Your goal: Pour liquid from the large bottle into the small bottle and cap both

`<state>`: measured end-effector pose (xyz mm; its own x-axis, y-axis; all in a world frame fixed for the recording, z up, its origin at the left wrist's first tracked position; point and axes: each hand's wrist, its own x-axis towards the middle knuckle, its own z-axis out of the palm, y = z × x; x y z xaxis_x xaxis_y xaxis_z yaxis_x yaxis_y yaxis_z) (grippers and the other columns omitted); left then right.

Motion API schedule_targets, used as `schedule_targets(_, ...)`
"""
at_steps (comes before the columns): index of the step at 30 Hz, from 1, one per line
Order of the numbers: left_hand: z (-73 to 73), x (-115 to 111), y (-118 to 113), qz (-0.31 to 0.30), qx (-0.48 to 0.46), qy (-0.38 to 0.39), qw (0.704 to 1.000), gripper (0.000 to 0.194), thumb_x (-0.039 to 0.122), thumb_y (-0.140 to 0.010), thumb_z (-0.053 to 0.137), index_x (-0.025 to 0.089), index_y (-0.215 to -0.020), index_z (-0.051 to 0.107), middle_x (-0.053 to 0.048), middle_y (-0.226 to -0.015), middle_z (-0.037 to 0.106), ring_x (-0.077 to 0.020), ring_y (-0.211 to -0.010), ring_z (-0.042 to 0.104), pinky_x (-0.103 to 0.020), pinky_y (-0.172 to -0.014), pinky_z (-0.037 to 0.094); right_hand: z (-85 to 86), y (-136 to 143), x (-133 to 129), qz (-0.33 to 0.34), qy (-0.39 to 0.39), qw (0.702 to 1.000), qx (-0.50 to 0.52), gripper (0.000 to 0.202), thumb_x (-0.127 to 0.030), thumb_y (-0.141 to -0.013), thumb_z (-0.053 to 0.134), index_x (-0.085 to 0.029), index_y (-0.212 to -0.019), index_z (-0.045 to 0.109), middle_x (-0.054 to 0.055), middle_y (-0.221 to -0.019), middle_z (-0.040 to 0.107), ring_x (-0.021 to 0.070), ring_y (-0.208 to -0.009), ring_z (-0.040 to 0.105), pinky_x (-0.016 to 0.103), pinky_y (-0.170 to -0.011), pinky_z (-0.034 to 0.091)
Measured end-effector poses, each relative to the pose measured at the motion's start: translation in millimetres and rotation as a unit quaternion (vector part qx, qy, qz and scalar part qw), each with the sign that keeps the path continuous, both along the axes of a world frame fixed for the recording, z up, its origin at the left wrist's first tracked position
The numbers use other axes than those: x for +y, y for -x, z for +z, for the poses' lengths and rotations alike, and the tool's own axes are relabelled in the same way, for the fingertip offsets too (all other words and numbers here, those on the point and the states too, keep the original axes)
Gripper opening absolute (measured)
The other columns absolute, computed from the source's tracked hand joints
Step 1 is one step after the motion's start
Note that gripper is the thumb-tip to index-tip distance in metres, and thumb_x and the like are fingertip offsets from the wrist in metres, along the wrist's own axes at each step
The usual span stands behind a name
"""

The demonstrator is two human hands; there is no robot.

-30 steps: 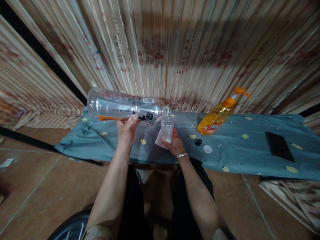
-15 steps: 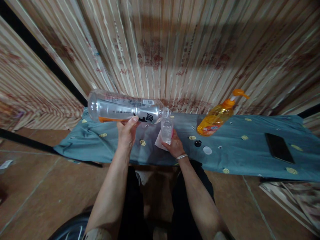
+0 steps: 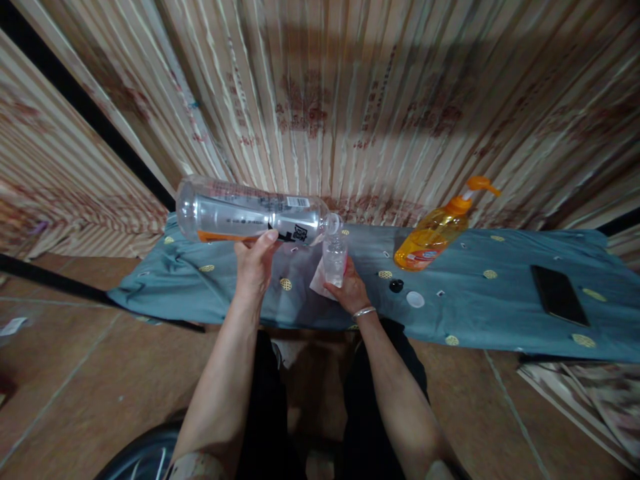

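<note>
My left hand (image 3: 255, 263) grips a large clear plastic bottle (image 3: 240, 215) with a black and white label, held on its side, mouth to the right. The mouth sits just over the opening of a small clear bottle (image 3: 334, 259), which stands upright on the blue-green cloth (image 3: 480, 300). My right hand (image 3: 350, 290) holds that small bottle from the right and below. A pale tissue (image 3: 318, 280) lies under it.
An orange pump dispenser bottle (image 3: 434, 230) stands right of my hands. A small black cap (image 3: 396, 286) and a white cap (image 3: 415, 299) lie on the cloth near it. A black phone (image 3: 557, 294) lies farther right. A striped curtain (image 3: 350, 100) hangs behind.
Almost nothing has moved. The big bottle stays tipped over the small one, with only slight shifts of the view.
</note>
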<state>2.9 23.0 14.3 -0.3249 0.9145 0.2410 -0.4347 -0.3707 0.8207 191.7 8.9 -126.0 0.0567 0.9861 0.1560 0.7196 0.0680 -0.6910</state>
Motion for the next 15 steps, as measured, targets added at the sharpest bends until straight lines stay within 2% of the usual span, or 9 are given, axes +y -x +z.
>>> schedule_targets(15, -1.1, 0.8, -0.3, 0.01, -0.007, 0.011, 1.0, 0.035, 0.032, -0.046, 0.086, 0.018, -0.064, 0.059, 0.003, -0.065, 0.066, -0.0135, -0.064, 0.064, -0.035, -0.073, 0.057, 3.0, 1.7, 0.4, -0.012, 0.014, 1.0, 0.003, 0.098, -0.034, -0.071, 0.078, -0.005, -0.147, 0.023, 0.024, -0.13, 0.062, 0.0327, -0.117, 0.064, 0.045, -0.098, 0.053)
